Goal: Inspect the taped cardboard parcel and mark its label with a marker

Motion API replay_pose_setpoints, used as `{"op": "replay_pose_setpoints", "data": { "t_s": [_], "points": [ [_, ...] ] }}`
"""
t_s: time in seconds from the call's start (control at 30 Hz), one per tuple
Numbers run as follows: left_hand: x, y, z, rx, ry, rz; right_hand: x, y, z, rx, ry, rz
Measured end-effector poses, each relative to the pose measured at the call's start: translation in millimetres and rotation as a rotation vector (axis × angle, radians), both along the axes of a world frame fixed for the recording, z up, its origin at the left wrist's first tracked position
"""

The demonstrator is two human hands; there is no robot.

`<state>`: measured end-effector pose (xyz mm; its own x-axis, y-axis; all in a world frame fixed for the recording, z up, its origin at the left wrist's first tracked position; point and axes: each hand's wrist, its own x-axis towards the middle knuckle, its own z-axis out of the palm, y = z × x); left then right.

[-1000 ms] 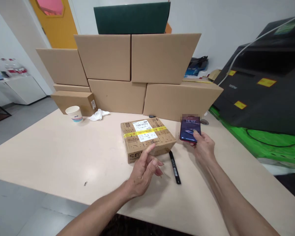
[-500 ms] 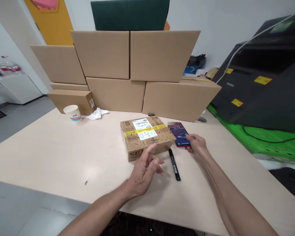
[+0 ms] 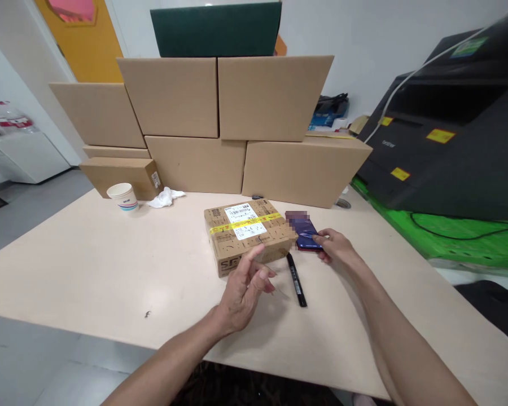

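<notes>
A smartphone (image 3: 308, 234) with a dark blue screen and reddish edge is in my right hand (image 3: 335, 246). The thumb lies over its near right corner and the fingers curl beneath; part of the phone is pixelated. To its left sits a small cardboard parcel (image 3: 232, 248) with a white label (image 3: 246, 221) and yellow tape. My left hand (image 3: 243, 290) hovers in front of the parcel, index finger stretched out and the other fingers loosely bent apart. A faint thin shape by its fingertips is too blurred to name. Right of that hand, a black marker pen (image 3: 297, 282) lies on the table.
Large cardboard boxes (image 3: 186, 163) are stacked along the table's back, a dark green box (image 3: 215, 31) on top. A paper cup (image 3: 123, 197) and crumpled tissue (image 3: 166, 197) stand at the back left. A black printer (image 3: 444, 146) is at the right, beside green wrapping (image 3: 461, 242).
My right hand has lowered and tilted the phone flatter; its lit clock no longer shows. The left hand keeps its pose. The whole view has shifted slightly.
</notes>
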<state>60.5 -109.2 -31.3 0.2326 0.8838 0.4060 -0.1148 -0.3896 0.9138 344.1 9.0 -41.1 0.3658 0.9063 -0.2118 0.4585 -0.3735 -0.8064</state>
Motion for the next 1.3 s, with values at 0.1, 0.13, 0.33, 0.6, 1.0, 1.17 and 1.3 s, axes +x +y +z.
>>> {"op": "replay_pose_setpoints", "data": {
  "t_s": [0.1,0.13,0.33,0.6,1.0,1.17,1.3],
  "points": [
    [-1.6,1.4,-1.6,0.062,-0.01,0.023,-1.2,-1.9,4.2,-0.022,-0.058,0.02],
    [-2.5,1.7,-1.6,0.086,-0.02,0.031,-0.7,-2.3,5.7,-0.023,-0.074,0.023],
    [-24.2,4.3,11.9,0.265,-0.05,0.25,1.2,-2.7,17.0,0.125,-0.159,-0.008],
    [-67.8,36.1,38.6,-0.262,-0.008,0.705,-69.4,-27.4,17.6,0.375,0.353,0.374],
    [-72.9,70.4,56.2,0.0,-0.152,0.243,-83.6,-33.6,7.9,0.489,0.827,0.389],
    [-70.9,84.5,52.5,-0.193,-0.151,0.373,-87.3,-34.1,5.7,0.432,0.845,0.371],
    [-68.5,100.6,51.5,-0.443,-0.141,0.549,-85.9,-34.6,0.1,0.42,0.816,0.392]
  ]
}}
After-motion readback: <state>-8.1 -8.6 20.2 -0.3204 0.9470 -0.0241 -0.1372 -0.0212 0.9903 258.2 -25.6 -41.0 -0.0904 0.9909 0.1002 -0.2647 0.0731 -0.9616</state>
